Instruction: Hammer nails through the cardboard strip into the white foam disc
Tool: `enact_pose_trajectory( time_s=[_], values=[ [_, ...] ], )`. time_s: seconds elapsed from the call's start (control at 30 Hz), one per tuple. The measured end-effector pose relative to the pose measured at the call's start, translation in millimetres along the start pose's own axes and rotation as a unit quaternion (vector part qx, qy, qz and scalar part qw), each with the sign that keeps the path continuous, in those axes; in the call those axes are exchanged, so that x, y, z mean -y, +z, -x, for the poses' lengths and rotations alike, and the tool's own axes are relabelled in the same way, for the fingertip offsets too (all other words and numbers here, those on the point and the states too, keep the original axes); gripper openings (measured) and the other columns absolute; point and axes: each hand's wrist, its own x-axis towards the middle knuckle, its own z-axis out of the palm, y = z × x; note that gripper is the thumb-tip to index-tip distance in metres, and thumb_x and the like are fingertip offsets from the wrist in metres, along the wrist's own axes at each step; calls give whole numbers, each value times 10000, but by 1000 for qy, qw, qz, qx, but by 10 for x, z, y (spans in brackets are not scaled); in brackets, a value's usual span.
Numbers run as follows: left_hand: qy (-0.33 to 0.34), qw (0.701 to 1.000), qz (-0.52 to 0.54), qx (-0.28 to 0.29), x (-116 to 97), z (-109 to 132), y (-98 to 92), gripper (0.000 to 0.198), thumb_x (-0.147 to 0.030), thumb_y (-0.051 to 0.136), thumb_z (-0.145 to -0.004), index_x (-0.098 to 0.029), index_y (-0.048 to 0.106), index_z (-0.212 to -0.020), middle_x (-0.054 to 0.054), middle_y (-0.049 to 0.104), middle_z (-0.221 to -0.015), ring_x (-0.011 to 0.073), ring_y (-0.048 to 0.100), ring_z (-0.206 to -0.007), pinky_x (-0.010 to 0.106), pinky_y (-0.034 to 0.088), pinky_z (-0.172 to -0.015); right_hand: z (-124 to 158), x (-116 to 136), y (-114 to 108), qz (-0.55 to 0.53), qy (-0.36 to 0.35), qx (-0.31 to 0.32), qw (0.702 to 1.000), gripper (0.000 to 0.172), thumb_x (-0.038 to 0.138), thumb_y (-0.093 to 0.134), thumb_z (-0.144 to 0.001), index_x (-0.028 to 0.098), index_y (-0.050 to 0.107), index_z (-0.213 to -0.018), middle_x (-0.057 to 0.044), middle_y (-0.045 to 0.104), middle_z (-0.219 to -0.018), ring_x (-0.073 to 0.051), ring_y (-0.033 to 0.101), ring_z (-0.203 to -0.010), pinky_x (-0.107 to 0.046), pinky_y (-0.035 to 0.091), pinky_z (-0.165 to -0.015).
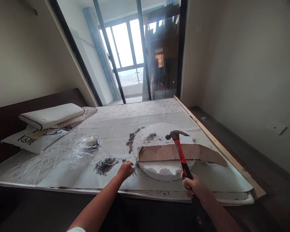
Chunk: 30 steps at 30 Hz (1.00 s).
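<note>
right hand fist-gripped on hammer over foam disc, near bed edge | left hand pinching nails beside nail pile | plastic bag, contents unclear | far-left pillow reads "LOVE"

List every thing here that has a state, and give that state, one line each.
right hand: shut on the hammer handle
hammer: held up, head above the cardboard strip
left hand: fingers pinched on nails
nail pile: loose, scattered on the sheet
cardboard strip: perforated, lying flat across the foam disc
foam disc: flat on the sheet, gritty on top
plastic bag: crumpled, lying open
pillows: stacked
</note>
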Motion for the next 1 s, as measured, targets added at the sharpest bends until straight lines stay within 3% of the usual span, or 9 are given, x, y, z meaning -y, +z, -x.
enact_pose_trajectory(
  time_s=[0.1,0.23,0.33,0.4,0.5,0.73,1.0],
  values=[
    [-40,981,165,-94,-126,59,-208,240,-144,474,-728,-156,687,-838,55,645,-820,136,584,-691,243,447,-665,5,21,-17,-13,-3,7,1000,198,263,473,-522,227,391,-698,151,289,-366,-39,241,-257,-187,230,-273],
    [-61,902,393,-165,-441,24,-448,281,-390,556,-721,-152,702,-757,49,649,-779,111,548,-580,231,445,-546,15,41,23,-15,-17,11,1000,189,248,467,-527,228,388,-698,153,282,-365,-36,225,-258,-186,239,-269],
    [-68,847,493,-189,-621,-105,-487,339,-457,621,-655,-146,710,-757,47,661,-738,95,518,-523,223,427,-498,-13,6,84,-6,-10,26,1000,194,255,460,-518,229,385,-695,156,266,-353,-40,225,-249,-190,250,-261],
    [-75,832,515,-193,-659,-198,-446,346,-461,642,-631,-138,711,-738,45,663,-687,97,512,-510,224,424,-490,-47,-43,129,4,-6,34,999,189,261,450,-522,230,383,-695,158,252,-347,-41,213,-245,-190,252,-259],
    [-79,835,511,-188,-630,-303,-346,348,-459,637,-632,-136,711,-735,56,680,-711,117,540,-546,224,428,-487,-94,-116,197,33,2,46,998,177,265,433,-532,230,383,-698,155,259,-353,-42,207,-249,-194,266,-268],
    [-80,896,402,-170,-543,-434,-201,308,-418,577,-694,-148,717,-739,39,687,-666,143,586,-612,225,430,-546,-102,-129,348,108,34,55,992,151,252,416,-542,223,380,-685,146,249,-337,-46,251,-247,-176,157,-298],
    [-87,893,409,-168,-533,-419,-175,300,-409,570,-714,-148,718,-726,39,689,-662,149,597,-612,234,422,-560,-41,-84,418,114,51,52,991,145,250,440,-574,221,384,-704,145,252,-341,-40,200,-269,-177,204,-287]
  ],
)
